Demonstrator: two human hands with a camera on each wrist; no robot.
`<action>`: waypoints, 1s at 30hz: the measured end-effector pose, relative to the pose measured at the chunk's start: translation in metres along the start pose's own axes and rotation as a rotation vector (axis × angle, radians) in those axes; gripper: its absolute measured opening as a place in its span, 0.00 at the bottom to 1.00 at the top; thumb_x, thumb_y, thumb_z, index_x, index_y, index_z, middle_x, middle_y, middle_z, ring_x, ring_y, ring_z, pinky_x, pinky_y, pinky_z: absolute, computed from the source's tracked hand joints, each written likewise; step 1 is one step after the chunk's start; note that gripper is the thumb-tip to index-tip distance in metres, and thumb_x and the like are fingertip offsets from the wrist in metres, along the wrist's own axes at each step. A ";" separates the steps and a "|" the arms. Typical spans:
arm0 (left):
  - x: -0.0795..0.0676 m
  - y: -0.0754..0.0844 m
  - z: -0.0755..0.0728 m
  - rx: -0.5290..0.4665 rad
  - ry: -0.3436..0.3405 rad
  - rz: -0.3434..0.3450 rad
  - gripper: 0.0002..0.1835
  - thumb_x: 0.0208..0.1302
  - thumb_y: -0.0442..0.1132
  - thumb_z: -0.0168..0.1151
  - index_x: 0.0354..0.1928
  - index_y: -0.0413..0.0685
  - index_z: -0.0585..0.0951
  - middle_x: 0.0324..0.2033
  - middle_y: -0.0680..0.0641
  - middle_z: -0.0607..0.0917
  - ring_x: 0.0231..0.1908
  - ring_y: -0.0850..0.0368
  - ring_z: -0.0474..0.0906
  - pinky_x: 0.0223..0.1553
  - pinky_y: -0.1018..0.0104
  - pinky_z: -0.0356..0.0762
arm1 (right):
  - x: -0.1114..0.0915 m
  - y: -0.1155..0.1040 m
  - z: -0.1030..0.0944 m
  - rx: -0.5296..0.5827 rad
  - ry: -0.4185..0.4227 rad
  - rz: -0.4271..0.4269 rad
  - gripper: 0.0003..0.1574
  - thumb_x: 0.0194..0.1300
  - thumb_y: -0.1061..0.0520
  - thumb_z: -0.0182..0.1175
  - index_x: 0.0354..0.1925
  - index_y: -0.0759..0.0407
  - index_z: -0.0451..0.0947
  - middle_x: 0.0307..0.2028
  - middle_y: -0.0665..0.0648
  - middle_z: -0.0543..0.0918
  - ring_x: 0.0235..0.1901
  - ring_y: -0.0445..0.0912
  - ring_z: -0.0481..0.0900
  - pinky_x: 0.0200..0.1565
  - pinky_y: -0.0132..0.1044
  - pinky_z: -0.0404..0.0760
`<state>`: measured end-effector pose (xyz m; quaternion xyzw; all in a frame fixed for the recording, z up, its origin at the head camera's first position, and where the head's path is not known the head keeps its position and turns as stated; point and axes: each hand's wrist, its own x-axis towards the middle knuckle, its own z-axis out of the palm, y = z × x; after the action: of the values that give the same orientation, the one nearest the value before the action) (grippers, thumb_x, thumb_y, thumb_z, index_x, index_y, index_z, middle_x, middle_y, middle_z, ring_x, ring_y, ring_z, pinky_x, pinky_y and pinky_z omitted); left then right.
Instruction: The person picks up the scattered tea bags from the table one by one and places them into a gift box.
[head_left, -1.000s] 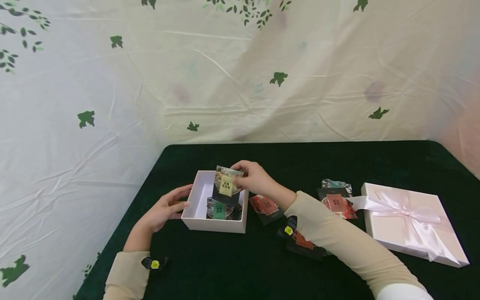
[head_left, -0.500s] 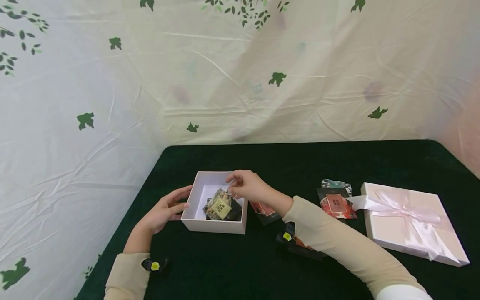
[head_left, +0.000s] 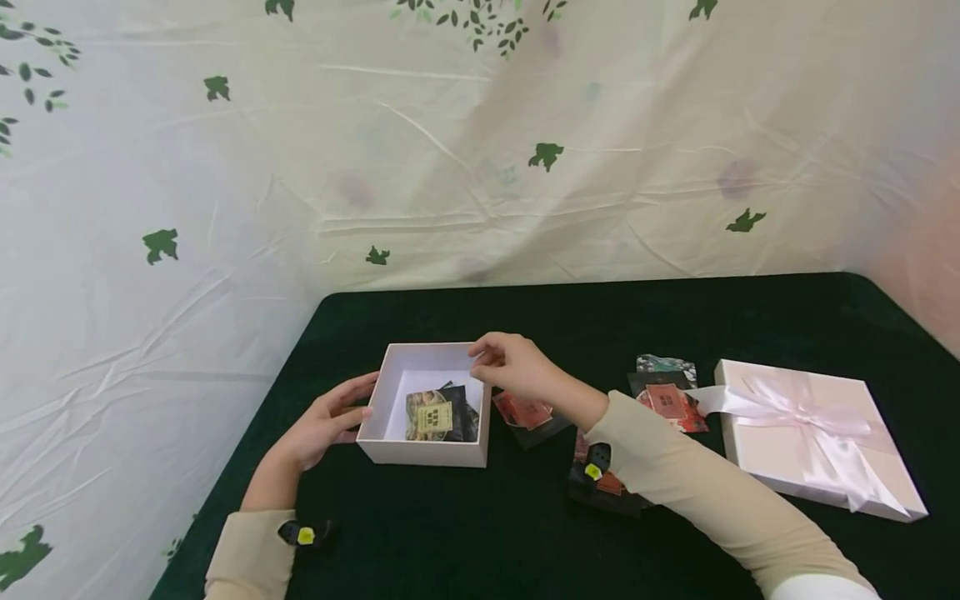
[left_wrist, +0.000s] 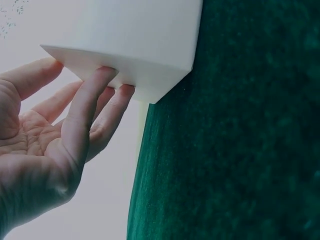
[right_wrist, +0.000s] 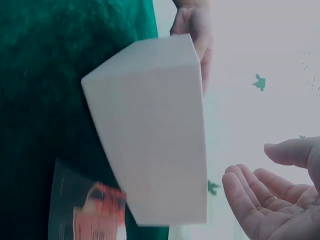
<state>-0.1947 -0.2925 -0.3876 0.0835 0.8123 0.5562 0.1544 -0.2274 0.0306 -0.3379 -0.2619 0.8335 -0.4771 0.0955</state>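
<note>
Your left hand (head_left: 326, 425) touches the box (head_left: 423, 452), fingers extended; right hand (head_left: 517, 365) hovers empty, fingers loose. Bumping the box could shift the packets (head_left: 438, 417).

A white, open-topped rectangular cardboard box (head_left: 423, 454) is standing upright; inside, toward six o'clock, a flat black sachet with a yellow label (head_left: 437, 414) is lying face-up, partly covering another dark sachet (head_left: 472, 422).
</note>
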 end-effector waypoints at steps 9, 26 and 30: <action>-0.004 -0.002 0.000 -0.005 0.015 -0.001 0.32 0.69 0.40 0.54 0.72 0.47 0.56 0.70 0.34 0.58 0.63 0.32 0.64 0.53 0.43 0.75 | -0.011 0.020 -0.032 -0.122 0.056 0.015 0.17 0.66 0.59 0.58 0.51 0.65 0.75 0.42 0.61 0.83 0.41 0.50 0.80 0.43 0.42 0.81; -0.001 -0.002 0.000 -0.006 0.024 -0.020 0.33 0.69 0.43 0.56 0.72 0.49 0.57 0.71 0.36 0.58 0.64 0.35 0.63 0.55 0.42 0.73 | -0.054 0.064 -0.069 -0.223 0.022 0.126 0.19 0.64 0.59 0.59 0.51 0.68 0.74 0.41 0.62 0.81 0.40 0.51 0.80 0.40 0.43 0.82; 0.000 -0.002 0.001 -0.006 0.030 -0.028 0.33 0.68 0.44 0.56 0.72 0.50 0.57 0.71 0.37 0.58 0.64 0.36 0.64 0.55 0.43 0.73 | -0.064 0.070 -0.066 -0.234 -0.027 0.140 0.20 0.64 0.59 0.60 0.51 0.69 0.73 0.42 0.63 0.81 0.41 0.51 0.80 0.40 0.42 0.81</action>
<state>-0.1944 -0.2917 -0.3897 0.0634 0.8138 0.5578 0.1503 -0.2239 0.1418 -0.3680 -0.2190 0.8983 -0.3652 0.1085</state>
